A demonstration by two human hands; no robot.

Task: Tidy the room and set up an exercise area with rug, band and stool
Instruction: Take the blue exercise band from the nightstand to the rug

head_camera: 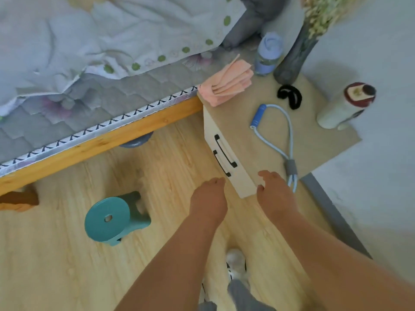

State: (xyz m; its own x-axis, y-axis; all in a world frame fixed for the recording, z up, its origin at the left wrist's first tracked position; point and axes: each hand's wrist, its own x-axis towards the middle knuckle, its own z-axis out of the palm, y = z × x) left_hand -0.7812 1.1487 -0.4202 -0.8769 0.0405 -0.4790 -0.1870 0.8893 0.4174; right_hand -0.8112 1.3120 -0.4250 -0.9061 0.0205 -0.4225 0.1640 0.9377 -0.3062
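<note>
A blue exercise band (279, 135) with a blue foam handle lies looped on top of the beige nightstand (247, 140). A teal plastic stool (114, 217) lies tipped on its side on the wooden floor to the left. My left hand (208, 198) hangs in front of the nightstand's drawer face, fingers curled loosely, holding nothing. My right hand (275, 194) hovers at the nightstand's near corner, fingers apart, just left of the band's lower end, empty. No rug is in view.
On the nightstand are a folded pink towel (226, 84), a lilac bottle (268, 53), a dark vase (294, 55), a black hair tie (289, 95) and a white bottle (345, 106). A bed with a rumpled blanket (89, 52) fills the upper left. The wall is at right.
</note>
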